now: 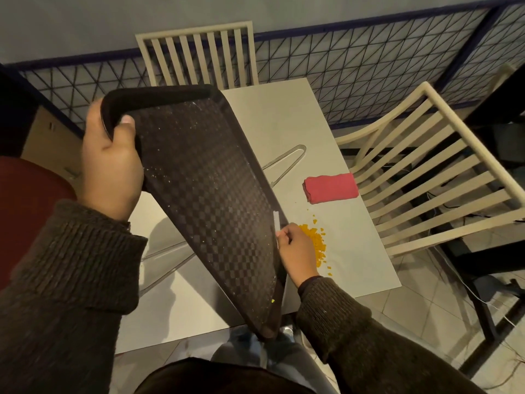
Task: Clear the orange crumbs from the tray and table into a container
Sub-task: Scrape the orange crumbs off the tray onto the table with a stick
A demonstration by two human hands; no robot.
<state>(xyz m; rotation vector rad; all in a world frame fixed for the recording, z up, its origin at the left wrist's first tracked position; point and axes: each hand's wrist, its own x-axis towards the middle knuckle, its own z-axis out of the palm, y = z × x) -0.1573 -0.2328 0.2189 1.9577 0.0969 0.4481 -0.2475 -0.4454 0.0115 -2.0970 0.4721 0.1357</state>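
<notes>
A dark checkered tray (204, 194) is tilted steeply above the white table (284, 123), its right long edge lowest. My left hand (110, 166) grips the tray's raised upper left corner. My right hand (295, 251) holds the low right edge, fingers near a small white strip on the rim. Fine white specks dot the tray surface. A pile of orange crumbs (316, 243) lies on the table just right of my right hand, with a few stray bits around it.
A folded red cloth (331, 187) lies on the table beyond the crumbs. A clear plastic container (287, 160) rests under and behind the tray, mostly hidden. Cream slatted chairs stand at the far side (199, 52) and right side (431, 172). A wire fence runs behind.
</notes>
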